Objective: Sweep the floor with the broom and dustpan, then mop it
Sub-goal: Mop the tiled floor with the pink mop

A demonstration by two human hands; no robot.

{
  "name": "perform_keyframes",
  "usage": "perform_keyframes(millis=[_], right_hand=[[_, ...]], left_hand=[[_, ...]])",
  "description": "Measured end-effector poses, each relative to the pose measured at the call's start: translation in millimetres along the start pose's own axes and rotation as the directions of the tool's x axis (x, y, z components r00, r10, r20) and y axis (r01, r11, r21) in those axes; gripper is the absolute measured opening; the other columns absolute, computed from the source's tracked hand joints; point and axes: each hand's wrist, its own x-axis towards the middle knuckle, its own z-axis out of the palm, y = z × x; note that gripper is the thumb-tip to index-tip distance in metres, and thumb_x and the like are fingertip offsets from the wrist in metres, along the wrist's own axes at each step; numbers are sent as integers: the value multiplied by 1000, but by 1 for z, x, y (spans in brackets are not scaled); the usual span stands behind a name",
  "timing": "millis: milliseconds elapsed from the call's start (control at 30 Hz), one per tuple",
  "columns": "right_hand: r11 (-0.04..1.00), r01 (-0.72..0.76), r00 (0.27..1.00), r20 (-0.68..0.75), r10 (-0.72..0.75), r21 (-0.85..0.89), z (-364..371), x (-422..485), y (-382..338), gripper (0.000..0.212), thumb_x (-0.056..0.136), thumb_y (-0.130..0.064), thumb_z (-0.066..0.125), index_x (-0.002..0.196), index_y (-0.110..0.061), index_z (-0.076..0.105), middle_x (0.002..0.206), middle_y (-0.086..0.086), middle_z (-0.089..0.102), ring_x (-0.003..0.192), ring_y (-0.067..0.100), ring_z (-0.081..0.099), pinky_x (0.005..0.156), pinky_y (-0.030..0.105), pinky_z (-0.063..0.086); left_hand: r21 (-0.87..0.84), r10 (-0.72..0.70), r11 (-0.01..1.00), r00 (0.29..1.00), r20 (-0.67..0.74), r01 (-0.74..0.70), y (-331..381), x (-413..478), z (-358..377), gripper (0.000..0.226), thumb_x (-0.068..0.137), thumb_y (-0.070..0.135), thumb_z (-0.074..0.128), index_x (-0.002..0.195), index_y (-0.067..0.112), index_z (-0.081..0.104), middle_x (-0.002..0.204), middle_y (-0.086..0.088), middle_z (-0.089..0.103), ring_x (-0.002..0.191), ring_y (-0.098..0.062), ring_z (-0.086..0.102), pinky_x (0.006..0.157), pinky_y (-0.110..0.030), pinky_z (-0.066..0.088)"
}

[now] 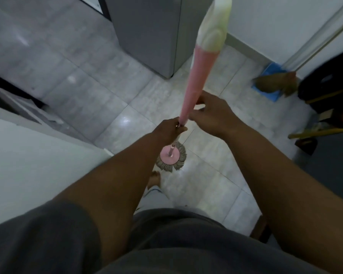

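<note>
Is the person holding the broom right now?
No, the left hand and right hand hold the mop; the broom leans on the wall.

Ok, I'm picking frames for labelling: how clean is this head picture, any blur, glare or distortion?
Head view: dim overall, with a glare patch on the floor tiles. Motion blur smears the mop handle, the left hand and right hand gripping it, and the broom at right. Wide-angle distortion bends the frame edges.
</note>
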Motion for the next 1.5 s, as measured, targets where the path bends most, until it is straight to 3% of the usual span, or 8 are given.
perform_keyframes(millis=[100,367,500,733,933,1100,1300,1500], right_hand=[[996,54,998,-24,-56,-76,7,29,-20,51,82,-45,70,127,-25,55,105,-16,57,84,-4,54,59,2,29],[997,64,989,-128,-70,-53,19,82,-33,43,83,-42,73,118,-20,63,111,-5,71,80,-1,60,66,1,36],[996,88,980,-176,-92,-31,24,87,-32,42,84,-39,74,118,-17,62,109,-1,72,89,7,68,80,18,52],[988,134,981,-130,-144,-81,9,95,-34,41,84,-41,72,115,-16,64,105,-1,72,85,7,65,72,9,43],[958,282,941,-178,-287,-56,-37,99,-53,46,87,-58,58,110,-19,68,91,-13,69,74,-6,63,66,3,46],[928,241,963,-190,-193,282,-47,99,-18,37,97,-50,44,107,-22,67,97,-1,73,86,10,71,83,37,57],[994,104,984,141,-106,20,-22,120,6,62,81,-46,75,137,-28,54,121,-8,66,96,1,58,73,2,38],[942,242,944,166,-284,233,-20,126,-33,28,83,-28,77,110,-28,69,109,-8,72,101,13,67,99,40,51]], left_hand=[[33,22,999,1000,14,-23,-6,19,-24,39,99,41,55,125,12,59,116,-11,67,98,-23,63,85,-32,49],[-16,34,999,997,73,-33,-17,49,-61,38,99,36,56,126,10,59,119,-12,65,106,-27,62,96,-38,50],[7,23,1000,993,112,-24,-18,56,-67,38,99,38,54,126,12,59,118,-11,66,100,-24,63,90,-35,51],[19,-14,1000,995,101,12,-3,57,-70,36,100,40,52,124,14,58,116,-10,65,87,-16,60,74,-27,46],[-193,-18,981,998,-53,7,30,41,-97,27,96,43,58,113,23,64,103,3,65,91,-17,62,76,-26,49],[-228,37,968,959,-282,-104,70,25,-144,22,91,39,67,102,21,70,96,0,70,87,-14,64,78,-26,51],[-237,105,947,903,-416,-219,108,5,-181,8,91,42,65,88,35,67,92,2,71,90,-16,68,80,-27,55],[-339,124,882,855,-504,-328,144,-23,-198,7,90,40,67,85,38,71,91,1,73,86,-12,71,71,-24,60]])
